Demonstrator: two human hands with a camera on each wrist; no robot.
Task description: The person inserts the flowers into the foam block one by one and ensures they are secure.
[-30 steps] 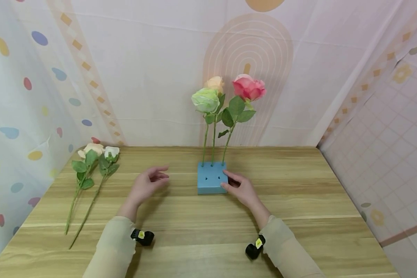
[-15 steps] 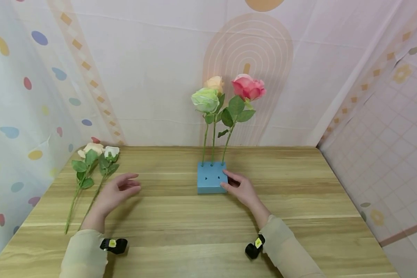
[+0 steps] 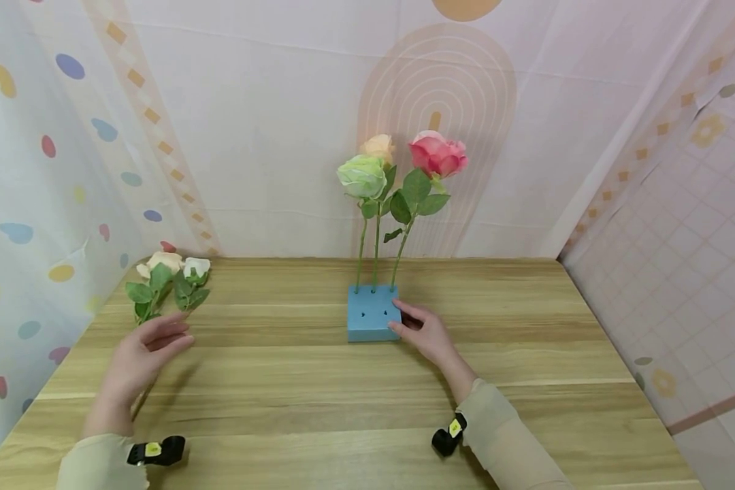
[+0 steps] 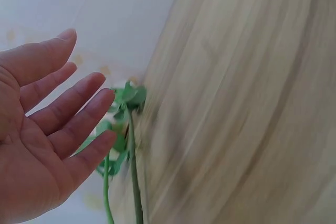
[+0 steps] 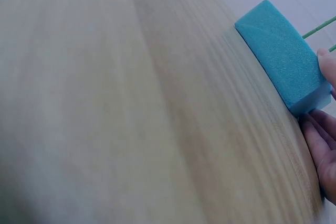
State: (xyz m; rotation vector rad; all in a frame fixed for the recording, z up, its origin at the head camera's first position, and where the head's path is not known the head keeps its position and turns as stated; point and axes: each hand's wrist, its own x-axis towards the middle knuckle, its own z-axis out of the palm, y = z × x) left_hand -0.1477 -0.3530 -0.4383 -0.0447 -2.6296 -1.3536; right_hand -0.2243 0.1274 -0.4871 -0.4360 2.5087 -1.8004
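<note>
In the head view, a blue foam block (image 3: 373, 332) stands mid-table with small holes in its top. Three artificial roses rise from its back row: a green rose (image 3: 361, 177), a peach rose (image 3: 380, 145) and a pink rose (image 3: 437, 155). My right hand (image 3: 427, 335) holds the block's right side, thumb near the front corner; the right wrist view shows thumb and fingers against the block (image 5: 281, 59). On the left lie a cream rose (image 3: 164, 261) and a white rose (image 3: 197, 267). Over their stems hovers my left hand (image 3: 139, 357), fingers loosely extended, holding nothing.
The wooden table (image 3: 318, 422) reaches back to a patterned cloth backdrop (image 3: 269, 136). More cloth hangs along both sides. Two holes in the block's front row have no stems in them. Each wrist wears a black camera.
My left hand has travelled left, from near the block to above the stems of the lying roses, partly covering them. The right hand and the block have stayed in place.
</note>
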